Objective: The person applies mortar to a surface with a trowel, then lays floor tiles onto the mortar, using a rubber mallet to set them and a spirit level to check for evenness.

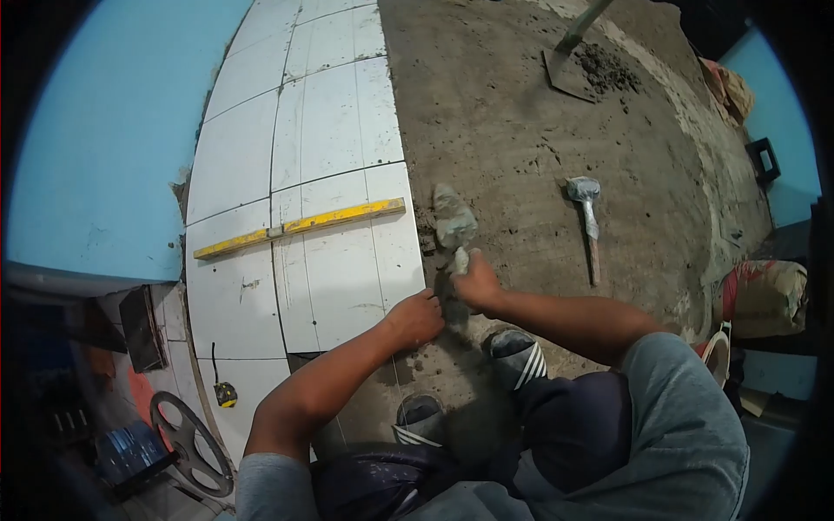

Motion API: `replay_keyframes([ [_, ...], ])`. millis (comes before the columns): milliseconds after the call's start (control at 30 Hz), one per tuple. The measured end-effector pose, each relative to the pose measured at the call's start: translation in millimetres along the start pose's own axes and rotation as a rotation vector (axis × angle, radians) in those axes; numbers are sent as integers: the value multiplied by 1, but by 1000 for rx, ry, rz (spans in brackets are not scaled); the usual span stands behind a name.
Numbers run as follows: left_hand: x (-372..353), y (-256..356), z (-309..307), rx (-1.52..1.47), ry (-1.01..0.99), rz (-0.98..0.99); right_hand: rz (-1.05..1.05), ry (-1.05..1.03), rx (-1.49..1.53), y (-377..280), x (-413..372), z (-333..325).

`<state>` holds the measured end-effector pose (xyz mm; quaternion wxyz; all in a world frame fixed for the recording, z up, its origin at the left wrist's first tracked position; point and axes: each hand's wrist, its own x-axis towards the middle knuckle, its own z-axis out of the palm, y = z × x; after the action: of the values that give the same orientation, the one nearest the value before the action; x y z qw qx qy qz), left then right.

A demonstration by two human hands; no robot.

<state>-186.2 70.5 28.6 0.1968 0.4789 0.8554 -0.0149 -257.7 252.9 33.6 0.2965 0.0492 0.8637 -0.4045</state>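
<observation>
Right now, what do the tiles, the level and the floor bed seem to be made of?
Tiles: likely glazed ceramic, white and smooth with thin joints. Level: probably painted metal, a straight yellow bar, scuffed. Bed: damp sand-cement mortar by its look, grey-brown and gritty. Trowel: caked in grey mortar; blade material hidden.

right hand (476, 282) grips trowel (453, 221); left hand (417, 317) touches mortar (521, 130)

Pale blue walls (95, 148) flank a half-finished floor: glossy white tiles (330, 122) cover the left side, while a rough grey-brown mortar bed (521, 130) spreads across the right. A filled sack (764, 295) rests at the right edge in flat, even light.
</observation>
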Motion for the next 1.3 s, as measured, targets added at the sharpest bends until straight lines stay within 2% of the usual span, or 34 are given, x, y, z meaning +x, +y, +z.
replay_keyframes([
  [67, 0, -2, 13, -50, 148, 14, 51, 107, 118, 6, 1, -1],
  [100, -1, -2, 11, -46, 131, 11, 77, 162, 174, 6, 1, -4],
  [167, 0, -2, 7, -40, 98, 4, -7, -100, 123, 5, 5, -9],
  [200, 1, -1, -1, -39, -9, -6, -52, -230, 98, 2, 5, -10],
  [233, 2, 0, -8, -36, -116, -15, -99, -260, 158, -9, -3, -10],
  [300, 3, 1, -23, -16, -286, -21, -109, -163, 121, 0, -1, 0],
  [400, 0, -1, 1, -20, 1, 7, -39, 53, 113, 19, 1, 3],
  [500, -1, -1, 0, -53, 25, 1, 22, 232, 153, 28, 12, -7],
  [600, 0, 0, -3, -33, -4, -5, -152, -69, 1, 18, 11, 0],
  [700, 0, -2, -2, -92, -74, -12, -182, -69, 88, 13, 12, 17],
  [800, 0, -1, 1, -40, 32, -6, -65, 120, 183, 25, 16, 13],
  [900, 1, 0, -2, -83, 15, -26, 80, 193, 281, 32, 29, 15],
  [1000, 3, -2, 4, -56, -52, -11, -138, -141, 125, 31, 24, 32],
  [1033, 4, -3, 3, -44, -46, -8, -130, -139, 97, 26, 21, 31],
  [1133, 2, -3, 1, -29, -11, -15, -65, -41, 71, 20, 14, 11],
  [1233, 1, 0, 3, -53, 20, -32, 49, 215, 157, 19, 22, 11],
  [1300, 3, 0, 1, -53, -28, -34, -100, -28, 110, 23, 28, 21],
])
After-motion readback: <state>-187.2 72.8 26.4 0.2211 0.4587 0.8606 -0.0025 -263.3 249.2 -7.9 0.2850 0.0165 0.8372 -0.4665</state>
